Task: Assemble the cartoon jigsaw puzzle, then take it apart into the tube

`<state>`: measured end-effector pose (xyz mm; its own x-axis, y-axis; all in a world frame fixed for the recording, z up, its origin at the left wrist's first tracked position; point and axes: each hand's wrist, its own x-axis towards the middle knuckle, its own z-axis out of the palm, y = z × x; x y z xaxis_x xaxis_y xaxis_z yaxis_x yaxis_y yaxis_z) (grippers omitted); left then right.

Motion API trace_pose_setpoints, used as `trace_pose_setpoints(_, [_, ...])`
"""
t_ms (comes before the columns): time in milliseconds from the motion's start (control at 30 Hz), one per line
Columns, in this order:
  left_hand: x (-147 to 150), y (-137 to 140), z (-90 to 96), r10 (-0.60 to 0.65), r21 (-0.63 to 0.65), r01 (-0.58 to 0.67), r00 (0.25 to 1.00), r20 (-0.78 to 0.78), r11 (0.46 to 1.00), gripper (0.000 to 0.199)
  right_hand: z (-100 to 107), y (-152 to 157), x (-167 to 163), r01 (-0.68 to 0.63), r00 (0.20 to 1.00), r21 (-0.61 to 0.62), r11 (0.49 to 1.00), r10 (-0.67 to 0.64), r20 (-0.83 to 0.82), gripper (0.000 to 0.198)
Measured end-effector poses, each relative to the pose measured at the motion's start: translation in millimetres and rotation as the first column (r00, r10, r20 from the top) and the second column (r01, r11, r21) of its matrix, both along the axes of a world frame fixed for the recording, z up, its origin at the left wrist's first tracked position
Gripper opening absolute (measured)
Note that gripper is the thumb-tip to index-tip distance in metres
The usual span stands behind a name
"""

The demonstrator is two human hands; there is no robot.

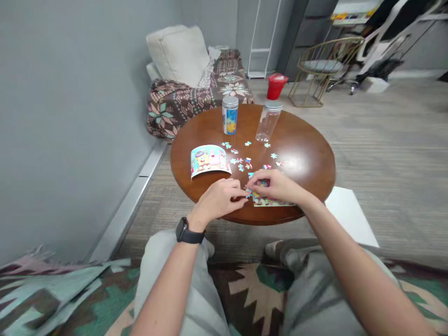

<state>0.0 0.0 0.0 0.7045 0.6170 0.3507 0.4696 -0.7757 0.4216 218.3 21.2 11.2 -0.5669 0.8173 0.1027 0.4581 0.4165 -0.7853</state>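
Note:
A partly joined jigsaw puzzle [264, 202] lies near the front edge of the round wooden table, partly covered by my right hand [275, 185]. At its left edge is a small blue puzzle piece [248, 193]. My left hand [224, 198] has its fingertips closed at that piece from the left. From above and the right, my right hand's bent fingers meet at the same piece; their exact contact is partly hidden. Loose puzzle pieces [241, 167] are scattered beyond my hands. A curved picture card [210, 159] with cartoon figures stands arched to the left.
On the far side of the round table [304, 135] stand a jar with a cartoon label [230, 116] and a clear jar [268, 122], both lidded. A white sheet [350, 214] lies beyond the table's right edge. Behind are a cloth-covered seat [182, 102] and a red bin [276, 87].

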Motion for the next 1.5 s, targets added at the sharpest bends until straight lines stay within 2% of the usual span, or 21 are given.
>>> trace_pose_setpoints(267, [1.4,1.9,1.8,0.025,-0.032,-0.025,1.0,-0.003,0.999,0.016,-1.7,3.2,1.4,-0.024,0.999,0.043,0.999,0.026,-0.047,0.017])
trace_pose_setpoints(400, [1.7,-1.2,5.3,0.045,-0.048,-0.045,0.999,0.003,0.998,0.016,-2.7,4.4,2.6,0.029,0.998,0.034,0.999,-0.027,-0.061,0.02])
trace_pose_setpoints(533, [2.1,-2.1,7.3,0.065,-0.076,-0.064,0.998,-0.001,0.995,0.019,-4.1,5.4,4.6,0.092,0.991,-0.013,0.996,-0.093,-0.101,0.025])
trace_pose_setpoints(733, [2.4,2.3,3.5,0.06,-0.077,-0.06,0.998,0.006,0.995,0.017,-6.3,6.4,4.9,0.12,0.981,-0.086,0.989,-0.132,-0.145,0.024])
trace_pose_setpoints(967, [2.8,3.4,1.9,0.033,-0.027,-0.033,0.999,-0.003,0.999,0.016,-6.8,6.7,4.7,0.126,0.98,-0.102,0.987,-0.14,-0.142,0.026])
trace_pose_setpoints(1233, [3.8,1.0,1.7,0.03,0.123,-0.019,0.995,-0.093,0.992,0.021,-7.0,7.0,4.4,0.124,0.982,-0.101,0.987,-0.137,-0.132,0.029])
trace_pose_setpoints(1500, [3.7,0.1,1.7,0.037,0.147,-0.026,0.996,-0.075,0.989,0.02,-6.0,7.1,4.5,0.117,0.982,-0.106,0.987,-0.132,-0.137,0.026])
